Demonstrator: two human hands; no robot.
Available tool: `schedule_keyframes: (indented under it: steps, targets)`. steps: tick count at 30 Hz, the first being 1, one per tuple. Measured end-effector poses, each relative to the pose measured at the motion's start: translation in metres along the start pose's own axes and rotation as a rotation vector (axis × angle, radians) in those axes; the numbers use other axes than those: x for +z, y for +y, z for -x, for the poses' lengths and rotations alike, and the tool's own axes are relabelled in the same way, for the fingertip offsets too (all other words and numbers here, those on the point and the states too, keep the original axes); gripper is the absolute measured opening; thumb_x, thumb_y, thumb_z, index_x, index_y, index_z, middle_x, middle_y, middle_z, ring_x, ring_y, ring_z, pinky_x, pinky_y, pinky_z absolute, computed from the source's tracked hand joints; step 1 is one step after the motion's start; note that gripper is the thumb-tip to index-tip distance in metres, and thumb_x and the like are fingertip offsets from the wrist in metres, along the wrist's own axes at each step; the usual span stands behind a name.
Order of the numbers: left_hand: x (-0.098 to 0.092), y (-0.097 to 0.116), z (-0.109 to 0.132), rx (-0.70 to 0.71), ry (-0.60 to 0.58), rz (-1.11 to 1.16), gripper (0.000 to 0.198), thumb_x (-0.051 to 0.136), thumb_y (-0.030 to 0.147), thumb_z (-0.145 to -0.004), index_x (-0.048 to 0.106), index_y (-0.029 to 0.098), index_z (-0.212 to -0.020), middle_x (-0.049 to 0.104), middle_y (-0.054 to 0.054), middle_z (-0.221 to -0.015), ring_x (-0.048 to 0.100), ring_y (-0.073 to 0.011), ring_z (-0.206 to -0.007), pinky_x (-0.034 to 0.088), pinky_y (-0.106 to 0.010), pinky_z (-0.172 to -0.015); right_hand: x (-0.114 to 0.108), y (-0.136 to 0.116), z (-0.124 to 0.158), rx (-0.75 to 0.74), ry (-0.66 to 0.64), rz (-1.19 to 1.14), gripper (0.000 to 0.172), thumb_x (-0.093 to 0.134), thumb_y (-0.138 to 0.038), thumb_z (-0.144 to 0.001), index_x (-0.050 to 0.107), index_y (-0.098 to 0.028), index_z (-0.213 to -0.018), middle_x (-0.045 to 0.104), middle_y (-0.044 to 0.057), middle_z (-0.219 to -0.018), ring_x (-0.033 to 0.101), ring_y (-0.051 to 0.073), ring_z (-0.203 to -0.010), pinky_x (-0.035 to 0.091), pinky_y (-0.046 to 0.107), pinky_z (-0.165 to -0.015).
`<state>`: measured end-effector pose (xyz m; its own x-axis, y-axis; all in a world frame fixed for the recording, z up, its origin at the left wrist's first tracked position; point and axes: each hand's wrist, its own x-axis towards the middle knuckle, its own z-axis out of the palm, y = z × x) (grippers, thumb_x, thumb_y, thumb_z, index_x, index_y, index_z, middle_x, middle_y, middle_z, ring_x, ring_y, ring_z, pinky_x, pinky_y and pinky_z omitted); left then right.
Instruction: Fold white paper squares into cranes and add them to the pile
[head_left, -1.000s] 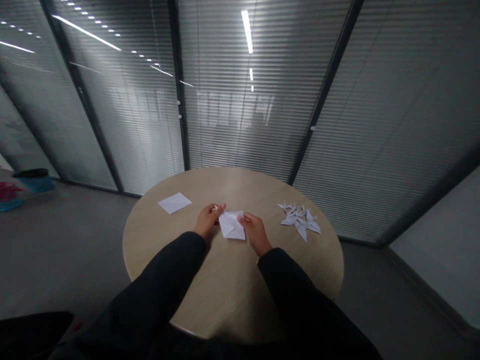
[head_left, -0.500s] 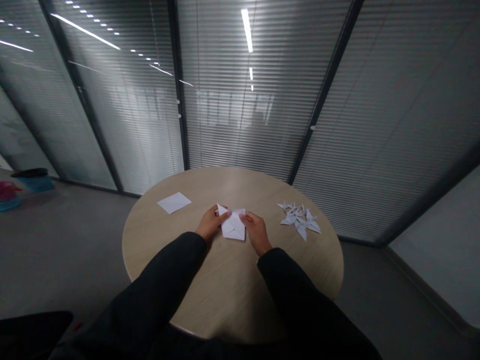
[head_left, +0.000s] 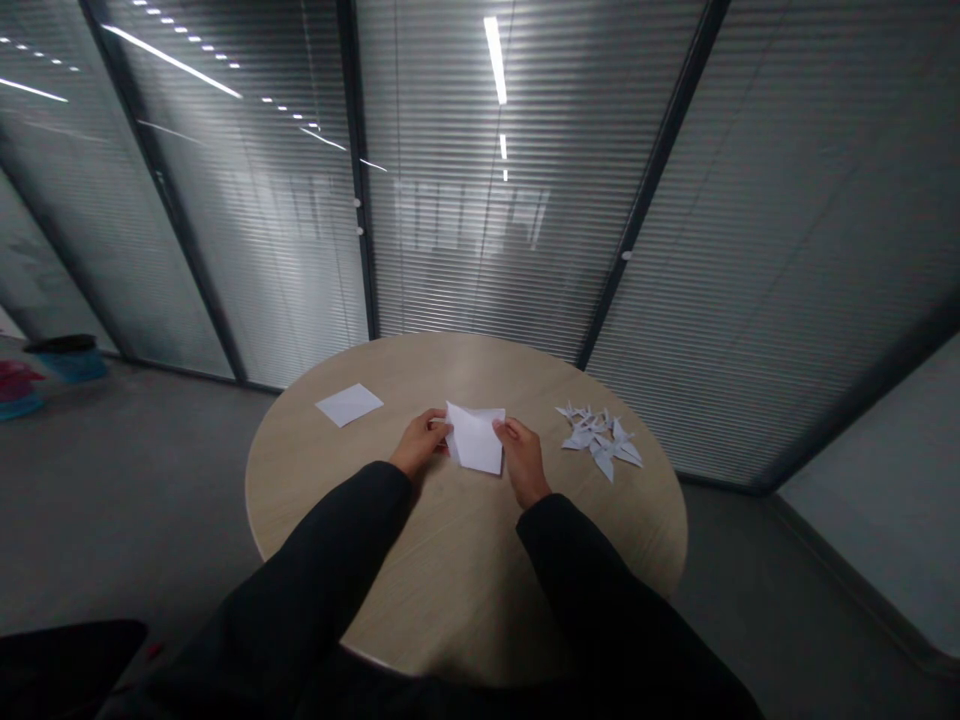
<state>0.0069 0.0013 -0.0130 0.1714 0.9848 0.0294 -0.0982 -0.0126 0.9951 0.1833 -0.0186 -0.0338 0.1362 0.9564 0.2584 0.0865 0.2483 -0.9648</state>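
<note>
A folded sheet of white paper [head_left: 478, 440] is held up between my two hands over the middle of the table. My left hand [head_left: 422, 443] pinches its left edge between thumb and fingers. On the opposite edge, my right hand [head_left: 523, 460] grips the paper near its upper right corner, thumb in front. The side facing me looks plain, with a fold along the left; its back is hidden. To the right of my right hand lies a pile of several white folded-paper cranes [head_left: 600, 440]. Left of my left hand, a flat sheet of white paper [head_left: 349, 404] rests on the table.
The round wooden table [head_left: 420, 600] stands close to a glass partition with blinds [head_left: 480, 270]. Blue bins [head_left: 75, 360] stand on the floor at the far left. A dark object [head_left: 67, 660] sits at the lower left. A white wall [head_left: 900, 500] is at the right.
The triangular flap that showed on the paper's front is out of sight; a larger plain face now shows. My right hand has moved slightly right with its edge.
</note>
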Motion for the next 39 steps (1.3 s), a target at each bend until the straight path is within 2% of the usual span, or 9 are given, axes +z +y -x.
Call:
schedule_keyframes:
  steps: [3,9,16,27,30,35,39]
  targets:
    - [-0.003,-0.002,-0.002,0.034,-0.006,0.002,0.023,0.068,0.028,-0.064,0.060,0.014,-0.081,0.057,0.001,-0.062,0.053,-0.0110,-0.054,0.041,-0.023,-0.053,0.001,-0.002,0.000,-0.008,0.085,-0.056,0.038,0.060,-0.055,-0.073,0.063,-0.019,-0.084,0.069,0.005,-0.084,0.062,0.022,-0.078,0.045,0.030,-0.066]
    - [-0.005,-0.006,-0.005,0.063,-0.052,0.035,0.033,0.074,0.039,-0.058,0.061,0.014,-0.074,0.058,0.000,-0.060,0.050,-0.0110,-0.052,0.035,-0.024,-0.051,0.002,-0.005,0.002,0.007,0.065,-0.150,0.034,0.063,-0.052,-0.073,0.062,-0.020,-0.083,0.069,0.005,-0.083,0.063,0.023,-0.078,0.047,0.032,-0.068]
    - [-0.007,0.001,-0.003,0.124,-0.046,-0.008,0.037,0.077,0.044,-0.058,0.062,0.014,-0.074,0.051,0.003,-0.053,0.041,-0.0085,-0.046,0.027,-0.023,-0.046,-0.001,-0.008,0.003,0.089,0.053,-0.205,0.041,0.066,-0.057,-0.068,0.063,-0.020,-0.085,0.070,0.006,-0.091,0.064,0.023,-0.084,0.049,0.031,-0.071]
    - [-0.011,-0.005,-0.011,0.160,0.026,-0.086,0.034,0.074,0.043,-0.059,0.063,0.014,-0.074,0.053,0.002,-0.054,0.044,-0.0105,-0.049,0.029,-0.023,-0.048,0.001,-0.008,0.003,0.092,0.017,-0.219,0.039,0.066,-0.054,-0.069,0.065,-0.019,-0.086,0.071,0.007,-0.094,0.065,0.022,-0.086,0.051,0.032,-0.071]
    - [-0.013,-0.008,-0.013,0.159,0.041,-0.055,0.033,0.075,0.042,-0.059,0.063,0.014,-0.073,0.057,0.000,-0.057,0.049,-0.0117,-0.052,0.033,-0.023,-0.050,-0.001,-0.006,0.002,0.145,-0.008,-0.222,0.035,0.070,-0.047,-0.067,0.067,-0.018,-0.086,0.071,0.007,-0.092,0.066,0.022,-0.084,0.053,0.032,-0.071]
    - [-0.017,-0.009,-0.014,0.163,0.070,0.039,0.034,0.077,0.040,-0.060,0.065,0.013,-0.078,0.061,-0.002,-0.061,0.053,-0.0125,-0.053,0.037,-0.024,-0.052,-0.001,-0.001,-0.001,0.273,-0.120,-0.211,0.026,0.074,-0.029,-0.064,0.068,-0.014,-0.084,0.072,0.008,-0.085,0.068,0.021,-0.074,0.055,0.034,-0.067]
    - [-0.015,-0.008,-0.010,0.101,0.069,0.079,0.046,0.084,0.036,-0.053,0.066,0.012,-0.087,0.065,-0.004,-0.068,0.057,-0.0132,-0.058,0.040,-0.024,-0.054,-0.001,0.000,-0.001,0.227,-0.066,-0.239,0.023,0.071,-0.028,-0.067,0.066,-0.014,-0.085,0.072,0.009,-0.089,0.068,0.020,-0.077,0.057,0.035,-0.072]
